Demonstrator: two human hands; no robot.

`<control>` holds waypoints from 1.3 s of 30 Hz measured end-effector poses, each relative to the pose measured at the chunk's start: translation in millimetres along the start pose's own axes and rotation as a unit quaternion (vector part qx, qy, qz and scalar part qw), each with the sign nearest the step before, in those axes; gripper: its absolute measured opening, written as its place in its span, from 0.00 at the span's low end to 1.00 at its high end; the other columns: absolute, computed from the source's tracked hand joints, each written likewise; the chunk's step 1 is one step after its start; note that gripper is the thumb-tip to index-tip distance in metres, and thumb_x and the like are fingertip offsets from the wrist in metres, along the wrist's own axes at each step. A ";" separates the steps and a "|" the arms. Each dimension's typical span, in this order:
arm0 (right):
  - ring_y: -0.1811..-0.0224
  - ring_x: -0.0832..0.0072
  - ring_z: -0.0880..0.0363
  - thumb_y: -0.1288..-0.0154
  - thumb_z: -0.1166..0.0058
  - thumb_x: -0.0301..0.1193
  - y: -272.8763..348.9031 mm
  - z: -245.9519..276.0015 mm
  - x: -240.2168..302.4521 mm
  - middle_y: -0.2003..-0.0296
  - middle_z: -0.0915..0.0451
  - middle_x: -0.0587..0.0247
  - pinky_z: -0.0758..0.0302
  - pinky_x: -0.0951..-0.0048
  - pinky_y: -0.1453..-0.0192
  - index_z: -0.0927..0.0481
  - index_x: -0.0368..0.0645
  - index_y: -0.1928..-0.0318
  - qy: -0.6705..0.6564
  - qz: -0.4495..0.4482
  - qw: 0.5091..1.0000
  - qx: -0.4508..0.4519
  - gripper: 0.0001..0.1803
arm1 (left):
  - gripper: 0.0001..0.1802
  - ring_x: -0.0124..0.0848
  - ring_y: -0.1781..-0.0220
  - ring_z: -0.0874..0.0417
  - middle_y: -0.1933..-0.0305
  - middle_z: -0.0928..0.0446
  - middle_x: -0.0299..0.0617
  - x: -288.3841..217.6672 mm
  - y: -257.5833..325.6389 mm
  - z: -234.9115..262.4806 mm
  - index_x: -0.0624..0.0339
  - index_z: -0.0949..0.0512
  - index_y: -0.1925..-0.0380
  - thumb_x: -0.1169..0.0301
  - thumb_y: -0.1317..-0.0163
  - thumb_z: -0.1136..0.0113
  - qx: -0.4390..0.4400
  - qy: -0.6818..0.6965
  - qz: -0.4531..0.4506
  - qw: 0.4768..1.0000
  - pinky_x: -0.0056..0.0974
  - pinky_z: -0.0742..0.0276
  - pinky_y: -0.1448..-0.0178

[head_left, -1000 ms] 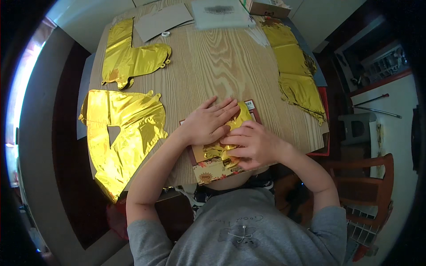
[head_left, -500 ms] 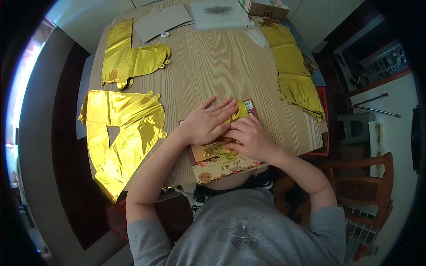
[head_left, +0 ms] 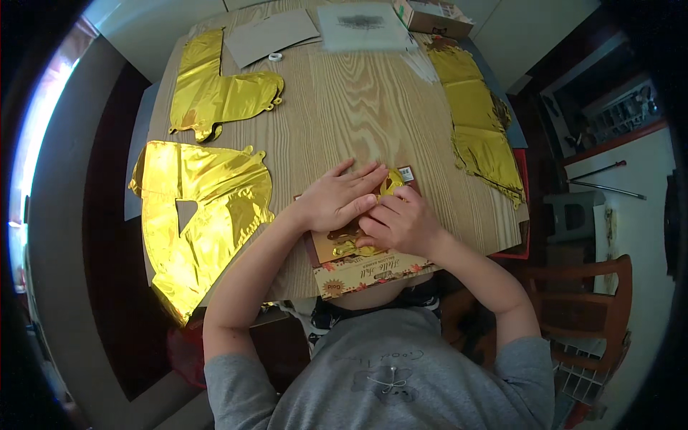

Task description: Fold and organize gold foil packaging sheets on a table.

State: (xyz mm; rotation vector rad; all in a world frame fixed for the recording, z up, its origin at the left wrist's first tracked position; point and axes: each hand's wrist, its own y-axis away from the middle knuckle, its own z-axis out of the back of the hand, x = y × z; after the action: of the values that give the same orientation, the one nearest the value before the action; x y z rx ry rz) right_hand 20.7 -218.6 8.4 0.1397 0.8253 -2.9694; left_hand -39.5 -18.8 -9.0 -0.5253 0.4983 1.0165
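Crumpled shiny gold foil piece (head_left: 391, 183): on a flat brown-and-cream cardboard package with a leaf-patterned border (head_left: 380, 271), at the near edge of the table, right in front of the person. Foil partly covered by both hands; bits show past the fingertips and lower down on the package. Left hand (head_left: 338, 198): palm down, laid across foil and package, fingers stretched out, little finger slightly apart, thumb pointing at the right hand. Right hand (head_left: 403, 223): just beside, touching the foil, fingers bent inward; tips are hidden, so can't tell if they pinch the foil or only press it.

Around them, pale wood-grain table (head_left: 340, 122). Left side, near: large flat gold foil balloon with a triangular opening (head_left: 233, 190). Beyond it, slightly apart: smaller hook-shaped gold foil balloon (head_left: 229, 89). Right side: long gold foil balloon with creases and ragged edges (head_left: 469, 86), along the table's edge. Far end, left to right: grey-white flat cardboard sheets (head_left: 269, 34), small white ring-shaped roll (head_left: 275, 56) just beside them, translucent plastic bag with a dark patch (head_left: 358, 34), thin white sticks (head_left: 419, 66), brown cardboard box (head_left: 433, 20). Off the table, right: brown wooden chair (head_left: 620, 287).
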 end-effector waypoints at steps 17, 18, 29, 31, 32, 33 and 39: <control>0.67 0.77 0.24 0.49 0.44 0.31 5.5 4.2 14.7 0.69 0.22 0.73 0.30 0.72 0.59 0.20 0.48 0.65 -0.005 0.002 0.999 0.041 0.08 | 0.35 0.43 0.23 0.50 0.27 0.42 0.50 1.3 0.0 -1.7 0.62 0.51 0.28 0.51 0.27 0.71 0.018 -0.022 0.008 1.000 0.54 0.62 0.22; 0.67 0.76 0.24 0.49 0.44 0.31 6.1 3.7 15.5 0.69 0.22 0.72 0.29 0.72 0.59 0.20 0.48 0.66 -0.019 -0.004 0.999 0.036 0.08 | 0.34 0.42 0.23 0.50 0.27 0.43 0.50 1.3 -0.1 -2.3 0.61 0.50 0.28 0.52 0.27 0.70 0.018 -0.026 0.008 0.999 0.54 0.62 0.22; 0.51 0.69 0.21 0.45 0.40 0.35 18.7 15.7 43.9 0.55 0.19 0.62 0.25 0.68 0.45 0.18 0.40 0.54 -0.084 -0.119 0.987 0.071 0.18 | 0.32 0.39 0.23 0.48 0.25 0.45 0.41 -4.5 -2.4 -9.9 0.54 0.42 0.31 0.53 0.31 0.57 0.034 -0.195 -0.008 0.980 0.52 0.57 0.23; 0.49 0.68 0.22 0.44 0.40 0.35 22.0 18.6 48.3 0.53 0.19 0.62 0.25 0.67 0.43 0.19 0.39 0.54 -0.088 -0.129 0.984 0.081 0.18 | 0.32 0.39 0.23 0.48 0.25 0.44 0.40 -6.6 -2.2 -10.7 0.52 0.40 0.31 0.51 0.32 0.56 0.028 -0.212 -0.009 0.977 0.51 0.56 0.23; 0.48 0.68 0.22 0.43 0.41 0.35 23.3 19.8 49.0 0.52 0.19 0.61 0.25 0.67 0.42 0.19 0.39 0.53 -0.089 -0.135 0.983 0.086 0.18 | 0.33 0.39 0.23 0.48 0.25 0.44 0.39 -7.0 -2.2 -11.0 0.52 0.40 0.31 0.50 0.32 0.56 0.026 -0.217 -0.010 0.976 0.51 0.56 0.23; 0.48 0.67 0.22 0.43 0.41 0.35 24.7 19.7 48.7 0.52 0.19 0.61 0.25 0.66 0.42 0.19 0.40 0.53 -0.098 -0.135 0.983 0.081 0.18 | 0.33 0.39 0.23 0.47 0.25 0.44 0.39 -7.5 -2.1 -11.3 0.51 0.40 0.31 0.50 0.32 0.56 0.024 -0.223 -0.011 0.975 0.51 0.56 0.23; 0.50 0.63 0.21 0.43 0.42 0.31 32.2 25.8 28.3 0.55 0.19 0.58 0.24 0.63 0.45 0.19 0.40 0.54 -0.201 -0.172 0.963 0.057 0.16 | 0.34 0.42 0.23 0.47 0.25 0.44 0.41 -10.4 -2.5 -10.6 0.52 0.42 0.30 0.50 0.33 0.57 0.033 -0.243 -0.009 0.970 0.55 0.55 0.23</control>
State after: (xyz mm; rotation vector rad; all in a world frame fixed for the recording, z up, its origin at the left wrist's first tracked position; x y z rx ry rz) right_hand -6.8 -260.4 11.0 -0.6483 0.6824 -3.1800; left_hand -43.4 -33.2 -10.4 -0.2072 0.0895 1.0649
